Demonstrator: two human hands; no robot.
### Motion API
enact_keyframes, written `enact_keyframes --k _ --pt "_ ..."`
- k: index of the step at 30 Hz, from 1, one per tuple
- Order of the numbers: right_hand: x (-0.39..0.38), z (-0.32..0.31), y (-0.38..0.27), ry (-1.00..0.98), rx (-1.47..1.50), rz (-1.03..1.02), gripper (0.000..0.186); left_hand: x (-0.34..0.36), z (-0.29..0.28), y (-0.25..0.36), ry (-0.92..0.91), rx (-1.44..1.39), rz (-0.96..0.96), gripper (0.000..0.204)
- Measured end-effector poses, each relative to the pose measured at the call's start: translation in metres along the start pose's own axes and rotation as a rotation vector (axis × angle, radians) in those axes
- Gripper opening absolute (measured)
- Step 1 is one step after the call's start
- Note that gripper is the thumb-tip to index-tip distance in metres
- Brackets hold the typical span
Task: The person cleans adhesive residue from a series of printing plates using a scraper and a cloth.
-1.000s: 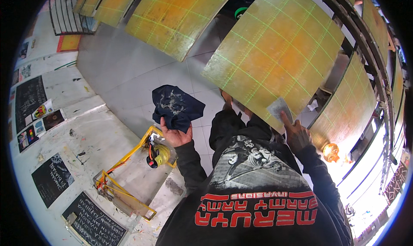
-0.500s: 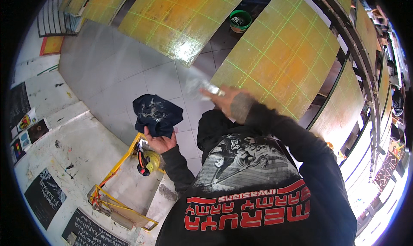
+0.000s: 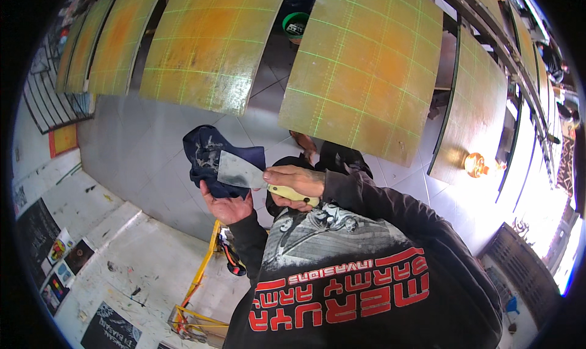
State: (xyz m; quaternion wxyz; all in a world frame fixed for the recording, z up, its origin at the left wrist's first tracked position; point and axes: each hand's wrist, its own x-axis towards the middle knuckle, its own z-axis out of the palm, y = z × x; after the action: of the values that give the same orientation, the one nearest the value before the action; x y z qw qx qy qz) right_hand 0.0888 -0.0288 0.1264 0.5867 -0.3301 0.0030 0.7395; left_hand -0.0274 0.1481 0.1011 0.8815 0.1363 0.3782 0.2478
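Note:
A crumpled dark blue cloth [image 3: 198, 152] with whitish smears lies over the palm of my left hand [image 3: 229, 205]. That hand is turned palm up and supports the cloth from below with its thumb and fingers. My right hand [image 3: 296, 184] grips the pale yellow handle of a putty knife [image 3: 243, 171]. Its wide metal blade points left and overlaps the cloth in view; I cannot tell whether they touch. Both hands are in front of my chest. Part of the cloth is hidden behind the blade.
Ahead stand several tilted yellowish boards [image 3: 366, 62] with green grid lines. A green bucket [image 3: 296, 25] stands between two of them. Near left is a stained white surface [image 3: 152, 263] beside a yellow metal frame [image 3: 204, 273]. An orange glassy object [image 3: 476, 165] is at right.
My right hand has drawn the putty knife toward the cloth; its blade was blurred and farther ahead before. My left hand keeps the cloth. The view has shifted, bringing more boards in.

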Motion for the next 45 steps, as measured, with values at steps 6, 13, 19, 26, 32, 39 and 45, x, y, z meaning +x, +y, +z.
enact_keyframes --k 6,13,19,26,32,39,45 --pt "-0.077 -0.006 0.031 0.421 -0.545 -0.419 0.046 0.003 -0.021 0.033 -0.236 0.003 -0.002 0.037" --pt "-0.174 -0.007 0.083 1.431 -1.085 -0.149 0.048 0.018 -0.003 0.023 -0.034 0.103 0.216 0.037" --pt "-0.163 -0.03 0.133 1.713 -0.973 0.046 0.051 0.012 0.004 0.004 -0.341 0.062 -0.125 0.037" --pt "-0.156 -0.047 0.123 1.703 -0.822 0.091 0.051 0.027 0.035 -0.005 -0.154 0.231 -0.056 0.03" --pt "-0.168 -0.091 0.068 1.748 -0.894 -0.083 0.048 0.062 0.086 -0.015 -0.337 0.236 -0.175 0.029" --pt "-0.189 -0.172 -0.021 1.796 -1.0 -0.038 0.04 0.101 0.151 -0.03 -0.357 0.222 -0.143 0.029" --pt "-0.211 -0.264 -0.104 1.728 -1.262 -0.008 0.035 0.134 0.16 -0.024 -0.342 0.195 -0.156 0.031"
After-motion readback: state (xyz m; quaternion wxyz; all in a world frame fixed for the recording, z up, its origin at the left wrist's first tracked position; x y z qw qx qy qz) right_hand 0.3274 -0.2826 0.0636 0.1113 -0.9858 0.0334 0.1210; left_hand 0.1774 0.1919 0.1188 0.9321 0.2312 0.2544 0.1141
